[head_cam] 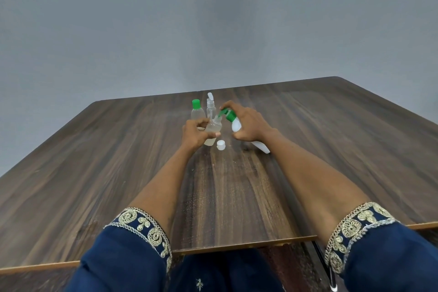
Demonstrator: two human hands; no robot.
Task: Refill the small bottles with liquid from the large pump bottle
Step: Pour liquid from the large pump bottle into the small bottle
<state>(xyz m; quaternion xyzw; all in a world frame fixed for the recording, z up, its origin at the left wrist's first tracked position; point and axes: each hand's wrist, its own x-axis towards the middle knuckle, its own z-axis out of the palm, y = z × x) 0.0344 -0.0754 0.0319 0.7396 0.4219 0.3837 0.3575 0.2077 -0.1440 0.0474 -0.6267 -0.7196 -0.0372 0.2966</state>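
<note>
Woodgrain runs the length of the dark table (pixel 118 161), which meets a plain grey wall (pixel 213 19). My left hand (pixel 194 134) grips an open small bottle (pixel 213 133); my right hand (pixel 248 124) clasps the tilted pump bottle (pixel 235 123), its nozzle over the bottle's mouth. A white cap (pixel 220 144) lies just beside it, and two more bottles (pixel 198 110) stand behind.

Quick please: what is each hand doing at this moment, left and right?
Left hand: fingers curled round the open small bottle, holding it.
Right hand: grips the tilted large pump bottle, its nozzle at the small bottle's mouth.
</note>
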